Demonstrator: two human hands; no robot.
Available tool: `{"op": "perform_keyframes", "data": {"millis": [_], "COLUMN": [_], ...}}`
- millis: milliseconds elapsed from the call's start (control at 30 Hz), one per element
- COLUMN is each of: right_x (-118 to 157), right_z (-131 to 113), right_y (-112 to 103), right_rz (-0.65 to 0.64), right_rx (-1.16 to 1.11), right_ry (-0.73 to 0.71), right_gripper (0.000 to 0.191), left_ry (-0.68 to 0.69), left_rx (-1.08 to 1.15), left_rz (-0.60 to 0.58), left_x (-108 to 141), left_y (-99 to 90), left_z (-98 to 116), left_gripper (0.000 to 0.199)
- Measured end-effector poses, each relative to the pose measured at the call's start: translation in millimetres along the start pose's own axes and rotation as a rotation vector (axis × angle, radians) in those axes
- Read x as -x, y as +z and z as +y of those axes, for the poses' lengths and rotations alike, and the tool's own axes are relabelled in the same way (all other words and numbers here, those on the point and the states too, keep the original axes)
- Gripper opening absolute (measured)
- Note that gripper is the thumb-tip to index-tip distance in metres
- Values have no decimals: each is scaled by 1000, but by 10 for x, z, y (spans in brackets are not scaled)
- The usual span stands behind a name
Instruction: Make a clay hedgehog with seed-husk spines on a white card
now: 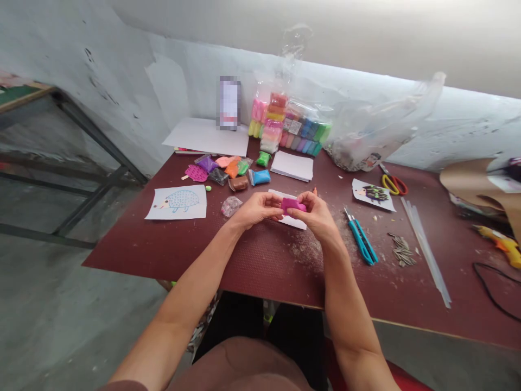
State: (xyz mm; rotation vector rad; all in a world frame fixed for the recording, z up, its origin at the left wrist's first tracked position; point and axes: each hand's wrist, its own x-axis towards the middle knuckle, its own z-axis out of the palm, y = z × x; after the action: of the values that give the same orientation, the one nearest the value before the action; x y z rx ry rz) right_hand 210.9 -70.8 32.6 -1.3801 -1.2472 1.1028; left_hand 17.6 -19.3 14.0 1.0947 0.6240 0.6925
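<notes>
Both hands meet over the middle of the table around a lump of magenta modelling clay point(292, 206). My left hand point(260, 209) pinches its left side with thumb and fingers. At the right side, my right hand point(314, 213) has its fingertips closed on the same clay. Below the hands lies a white paper card point(299, 223), mostly hidden by them. A crumpled clear wrapper point(231, 206) rests beside my left wrist. Several packets of clay, among them a blue one point(259, 177) and a brown one point(239, 183), lie just beyond.
A hedgehog drawing point(177, 202) lies left, a seed-covered hedgehog card point(373, 194) right. Nearby are a teal utility knife point(361, 239), scissors point(394, 182), sunflower seeds point(402, 250), glue sticks point(425, 250) and a yellow glue gun point(500, 244). A phone point(229, 103) leans against the wall.
</notes>
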Motion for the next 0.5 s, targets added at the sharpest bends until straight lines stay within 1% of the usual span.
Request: {"op": "perform_keyframes", "data": {"millis": [67,167,233,300,400,500], "right_x": [2,5,3,1,2,5], "right_z": [-13,-30,-36,-39,-44,-48], "right_y": [-6,-43,-72,-87,-71,-38], "right_rz": [20,38,48,49,52,-3], "right_rx": [-21,-73,-78,-50,-18,-44], "right_ry": [10,35,28,3,-20,29], "right_gripper": [51,54,54,51,48,54], "left_ry": [-29,-54,-66,-67,-46,-11], "left_rx": [0,15,18,17,18,25], "left_rz": [-7,39,76,90,68,36], "left_x": [-3,-8,-11,-12,-7,2], "left_y": [40,70,69,62,63,80], "left_z": [-2,1,1,0,-2,2], "left_gripper": [35,31,30,29,30,37]}}
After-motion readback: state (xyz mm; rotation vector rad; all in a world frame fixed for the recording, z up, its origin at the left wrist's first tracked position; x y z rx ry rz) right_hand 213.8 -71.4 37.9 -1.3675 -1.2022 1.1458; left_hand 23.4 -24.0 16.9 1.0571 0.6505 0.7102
